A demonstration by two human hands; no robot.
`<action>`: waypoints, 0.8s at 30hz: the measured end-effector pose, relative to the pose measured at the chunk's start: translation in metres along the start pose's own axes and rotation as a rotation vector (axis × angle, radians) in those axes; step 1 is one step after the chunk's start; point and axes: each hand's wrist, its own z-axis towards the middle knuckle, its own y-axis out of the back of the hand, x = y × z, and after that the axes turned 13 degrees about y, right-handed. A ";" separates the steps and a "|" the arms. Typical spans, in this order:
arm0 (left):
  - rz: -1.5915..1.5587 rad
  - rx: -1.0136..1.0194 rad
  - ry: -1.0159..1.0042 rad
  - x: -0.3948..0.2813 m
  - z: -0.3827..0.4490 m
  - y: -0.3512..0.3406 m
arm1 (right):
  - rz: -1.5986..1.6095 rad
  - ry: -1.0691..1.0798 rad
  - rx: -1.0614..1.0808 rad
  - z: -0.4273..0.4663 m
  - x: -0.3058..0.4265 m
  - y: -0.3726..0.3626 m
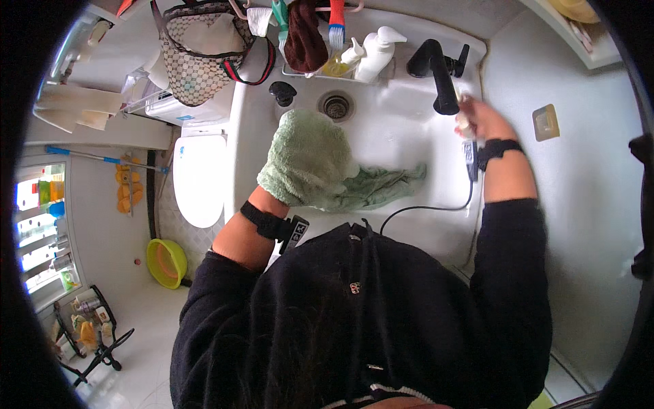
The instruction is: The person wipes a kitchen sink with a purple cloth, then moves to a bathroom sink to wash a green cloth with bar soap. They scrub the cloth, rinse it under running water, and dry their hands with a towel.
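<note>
A pale green terry towel (309, 153) covers my left hand like a mitt, so its fingers are hidden; only the wrist (275, 198) shows below. The towel's darker, wet-looking end (383, 184) lies crumpled on the floor of the white sink (398, 138). On the right, my right hand (480, 117) is beside the spout of the black faucet (440, 76). Its fingers are closed around a small pale object (464, 122), blurred, whose kind I cannot tell. A black strap with a small device sits on each wrist.
White pump bottles (375, 53), a dark red cloth (305, 38) and brushes (336, 25) line the sink's back edge. A black stopper (282, 93) stands left of the drain (336, 106). Further left are a patterned bag (196, 66), a toilet lid (199, 179) and a yellow-green basin (167, 263).
</note>
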 end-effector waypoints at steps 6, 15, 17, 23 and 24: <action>0.193 -0.031 -0.067 -0.014 0.010 0.007 | -0.339 0.736 0.097 -0.095 -0.029 -0.130; -2.510 0.268 0.232 -0.042 0.028 -0.031 | -0.207 1.025 -0.252 -0.144 0.012 -0.217; -2.453 0.176 0.351 -0.046 0.023 -0.023 | -0.443 1.006 -0.323 -0.164 0.016 -0.212; -0.955 0.093 -0.061 -0.046 0.024 -0.002 | -0.396 0.964 -0.292 -0.172 0.018 -0.204; -1.240 0.165 0.069 -0.045 0.026 -0.003 | -0.383 0.907 -0.379 -0.168 0.017 -0.202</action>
